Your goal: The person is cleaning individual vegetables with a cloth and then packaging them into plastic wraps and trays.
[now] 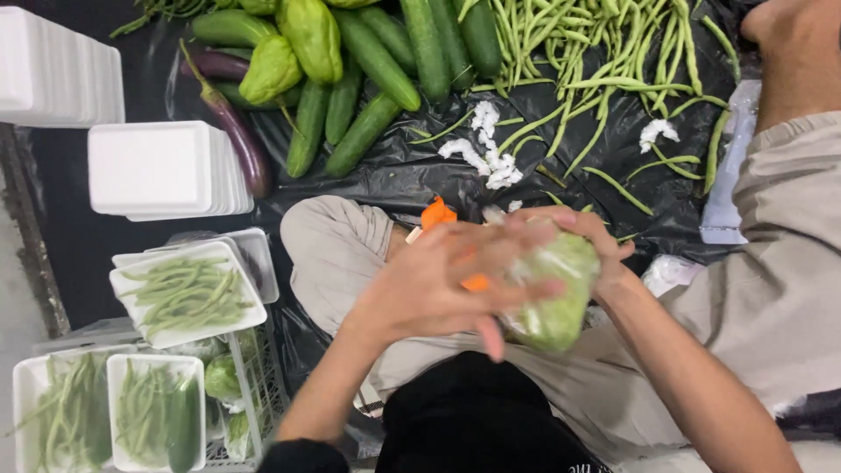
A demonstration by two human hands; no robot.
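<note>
Over our lap, centre frame: both hands meet on one wrapped veg, blurred w/ motion.
left hand: fingers spread flat across clear film on the wrapped chayote; palm on it, not a closed fist.
right hand: curled over top and far side of the chayote, holding it from behind.
wrapped chayote: pale green, in clear film, between our two hands, above our knee; well apart from the loose pile.
orange bit: small orange piece just behind left hand fingers; a 2nd orange patch shows under the palm. Can't tell what it is.
black sheet: plastic on the floor, carries the loose veg.
loose chayotes: top, a few, lying on the cucumbers.
eggplants: long, purple, left of the cucumbers, touching them.
green beans: big loose heap top right, stragglers toward us.
white scraps: crumpled bits on the sheet between cucumbers and beans.
foam tray stacks: empty white trays, 2 stacks at left edge.
packed trays: lower left, white trays w/ beans under film; one has a cucumber too.
wire basket: white, under/beside the packed trays, wrapped greens inside.
other person: an arm and beige sleeve at right edge, not ours.
</note>
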